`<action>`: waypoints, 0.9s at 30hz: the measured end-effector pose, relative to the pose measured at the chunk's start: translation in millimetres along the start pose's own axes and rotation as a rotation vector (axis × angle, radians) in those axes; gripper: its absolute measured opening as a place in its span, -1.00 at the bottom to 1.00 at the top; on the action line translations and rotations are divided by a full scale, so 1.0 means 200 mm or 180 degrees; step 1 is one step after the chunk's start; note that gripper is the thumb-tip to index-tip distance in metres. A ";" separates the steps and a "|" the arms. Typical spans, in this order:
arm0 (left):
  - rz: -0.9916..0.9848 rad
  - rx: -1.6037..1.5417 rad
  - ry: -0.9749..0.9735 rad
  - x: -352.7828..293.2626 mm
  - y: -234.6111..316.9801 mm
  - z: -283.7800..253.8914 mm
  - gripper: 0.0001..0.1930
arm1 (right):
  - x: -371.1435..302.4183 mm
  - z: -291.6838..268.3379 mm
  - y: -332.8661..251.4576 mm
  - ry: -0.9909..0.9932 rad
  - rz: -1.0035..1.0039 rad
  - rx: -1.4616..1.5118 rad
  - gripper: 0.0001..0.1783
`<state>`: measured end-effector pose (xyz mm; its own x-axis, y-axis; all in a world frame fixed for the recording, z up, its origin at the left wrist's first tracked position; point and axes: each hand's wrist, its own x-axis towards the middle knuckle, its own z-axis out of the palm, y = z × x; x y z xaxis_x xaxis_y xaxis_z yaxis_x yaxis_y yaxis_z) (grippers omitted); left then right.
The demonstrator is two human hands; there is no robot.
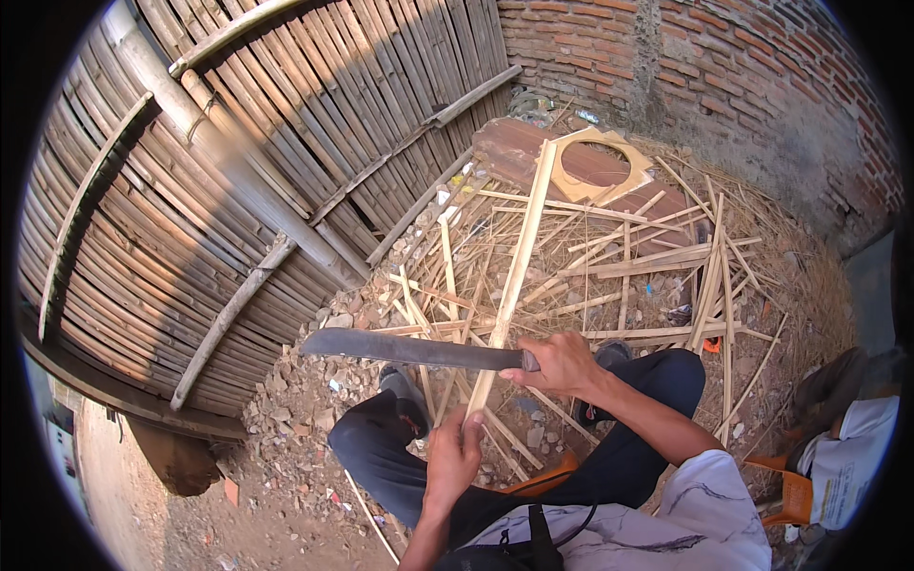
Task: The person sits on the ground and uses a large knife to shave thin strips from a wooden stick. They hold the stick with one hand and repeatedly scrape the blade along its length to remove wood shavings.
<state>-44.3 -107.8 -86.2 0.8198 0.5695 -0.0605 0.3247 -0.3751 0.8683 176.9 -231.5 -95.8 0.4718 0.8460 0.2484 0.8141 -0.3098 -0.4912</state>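
Note:
My right hand (560, 364) is closed round the handle of a machete (409, 349), whose long dark blade points left and lies across a pale bamboo strip (522, 252). The strip slants up and away from me. Its near end sits in the grip of my left hand (453, 457), just below the blade. Whether the edge has bitten into the strip, I cannot tell. My knees are bent apart on either side, with dark shoes (407, 398) on the rubble below.
Many loose bamboo strips (619, 266) litter the ground ahead. Behind them lie a brown board (514, 152) and a yellowish panel with a round hole (569, 157). A bamboo wall (286, 124) stands left, a brick wall (743, 95) at the back right. Another person (847, 457) sits at far right.

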 end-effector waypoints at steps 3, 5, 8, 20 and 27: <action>-0.0185 -0.0020 -0.0047 -0.08 0.01 -0.05 -0.73 | 0.04 -0.02 0.13 0.0302 0.0232 0.0187 -0.24; -0.0154 -0.0085 -0.0066 -0.10 0.00 -0.07 -0.71 | 0.05 -0.03 0.16 0.0359 0.0384 0.0160 -0.24; -0.0160 0.0027 -0.0128 -0.10 0.00 -0.07 -0.70 | 0.01 0.01 0.12 0.0341 0.0259 0.0168 -0.25; -0.0284 -0.0076 -0.0200 -0.23 0.03 -0.16 -0.73 | 0.03 -0.09 0.15 0.0497 0.0223 -0.0157 -0.26; -0.0068 0.0149 -0.0065 -0.20 0.04 -0.11 -0.75 | -0.02 -0.08 -0.01 0.0404 -0.0460 -0.0444 -0.22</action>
<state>-84.5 -118.1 -65.4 0.8218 0.5628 -0.0892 0.3634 -0.3971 0.8428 178.2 -240.3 -82.2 0.3787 0.8273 0.4150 0.9109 -0.2538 -0.3252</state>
